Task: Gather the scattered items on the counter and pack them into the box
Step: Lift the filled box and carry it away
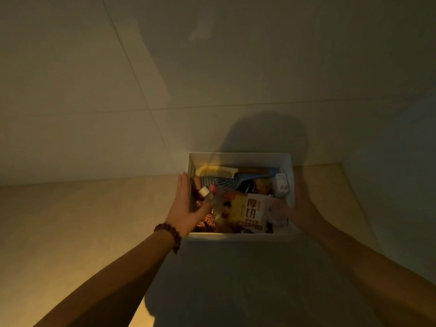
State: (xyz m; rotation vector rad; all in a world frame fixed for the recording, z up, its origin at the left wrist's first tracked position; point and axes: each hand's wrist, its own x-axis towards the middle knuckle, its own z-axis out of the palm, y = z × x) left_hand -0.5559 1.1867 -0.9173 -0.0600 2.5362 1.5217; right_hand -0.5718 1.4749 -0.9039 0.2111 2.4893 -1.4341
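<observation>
box [240,159]: packed | hands: left [185,204] flat against side | right [300,204] grip unclear

Head view, looking down, close over box [239,156] (dim light)

The yellow-and-white snack packet [247,212] reads "厚切"; its smaller print is illegible.

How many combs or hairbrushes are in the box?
2: a yellow comb along the far wall of the box, and a blue vented brush just in front of it. Others may lie buried.
</observation>
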